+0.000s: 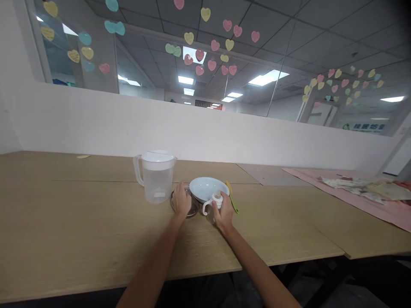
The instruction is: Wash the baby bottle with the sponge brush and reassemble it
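My right hand (225, 214) is closed around a small clear container with a white top and hooked white handle (206, 208). It is held low over the table, in front of a white bowl (205, 184). Beside it, my left hand (181, 201) rests over a dark, see-through round dish or lid (194, 208) with a shiny rim. The left fingers are curled, and what they grip is hidden. Just right of the bowl lies a brush-like tool with a green handle (235, 205) and a yellow end, partly behind my right hand.
A clear plastic pitcher (157, 182) with a lid stands left of my left hand. The wooden table (80, 231) runs to a low white wall below glass with heart-shaped notes. On the far right, a pink cloth (385, 214) carries crumpled, paper-like pieces (356, 190).
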A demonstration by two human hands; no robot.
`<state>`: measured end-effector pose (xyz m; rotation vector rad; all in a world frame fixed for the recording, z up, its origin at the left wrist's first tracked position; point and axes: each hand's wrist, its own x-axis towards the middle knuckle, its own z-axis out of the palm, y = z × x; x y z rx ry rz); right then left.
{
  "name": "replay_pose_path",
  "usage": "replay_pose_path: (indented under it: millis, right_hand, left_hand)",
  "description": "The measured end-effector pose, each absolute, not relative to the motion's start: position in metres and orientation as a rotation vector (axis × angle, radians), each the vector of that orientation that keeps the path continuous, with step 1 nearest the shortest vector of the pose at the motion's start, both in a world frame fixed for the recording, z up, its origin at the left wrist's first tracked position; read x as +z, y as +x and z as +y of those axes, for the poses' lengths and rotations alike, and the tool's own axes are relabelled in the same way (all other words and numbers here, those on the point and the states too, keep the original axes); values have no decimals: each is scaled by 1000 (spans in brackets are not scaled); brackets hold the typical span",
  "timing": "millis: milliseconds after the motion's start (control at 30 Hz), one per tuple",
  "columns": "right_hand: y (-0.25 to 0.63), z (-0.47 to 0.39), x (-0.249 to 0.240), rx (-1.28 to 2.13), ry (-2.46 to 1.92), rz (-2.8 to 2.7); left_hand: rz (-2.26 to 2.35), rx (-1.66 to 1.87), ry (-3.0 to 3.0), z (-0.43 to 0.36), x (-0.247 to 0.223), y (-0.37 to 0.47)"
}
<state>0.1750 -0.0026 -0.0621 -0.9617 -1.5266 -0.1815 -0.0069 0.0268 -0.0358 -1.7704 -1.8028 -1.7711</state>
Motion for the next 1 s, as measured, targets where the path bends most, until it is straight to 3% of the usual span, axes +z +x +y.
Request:
replay_pose_path:
  millis: [167, 467, 567, 667, 800, 900, 1000]
  right_hand:
    - [174, -5, -57, -255, -877, -1634]
    - [173, -5, -53, -327, -850, -1584]
    - [172, -7, -51, -309, -860, -1552]
    - [171, -8, -51, -283, -873, -1546]
    - [171, -5, -54, -251, -888, -1546]
    - [173, -3, -56, -229, -892, -1550]
    - [175, -4, -57, -202, -901, -1556]
  left_hand:
    - [-2008, -1115, -1991, 25, -31, -18]
    - [-2269, -852, -1849, 2, -14, -2]
    - [-2259, -898, -1812, 3, -11, -6]
    - [-2187, -1166, -1677, 4, -5, -11]
    - [-1496, -1749, -1609, -5, 0, -3]
    - [-867, -1746, -1885, -16, -2, 16]
    - [-707, -1740, -2011, -22, -8, 34]
